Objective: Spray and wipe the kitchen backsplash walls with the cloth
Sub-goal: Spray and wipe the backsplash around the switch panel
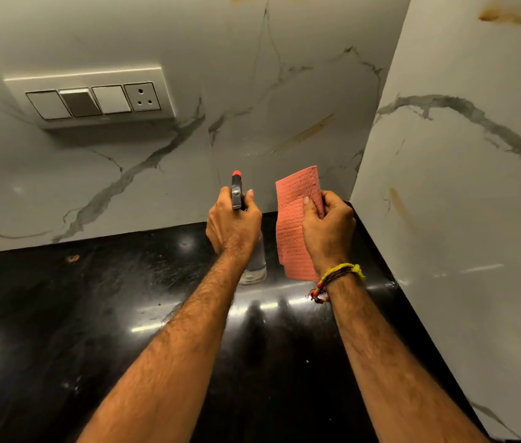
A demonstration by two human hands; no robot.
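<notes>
My left hand (232,223) grips a clear spray bottle (255,262) by its neck, and the red-tipped nozzle (236,178) points at the back wall. My right hand (327,230) pinches a pink textured cloth (294,219), which hangs folded just right of the bottle. Both hands are raised above the counter, close to the corner. The marble-patterned back backsplash (252,100) shows fine droplets and a brownish streak (303,134) above the hands. The right side wall (463,187) carries brownish smears.
A black glossy countertop (93,314) runs below the walls and meets them in a corner at the right. A white switch plate with a socket (93,97) sits on the back wall at the upper left.
</notes>
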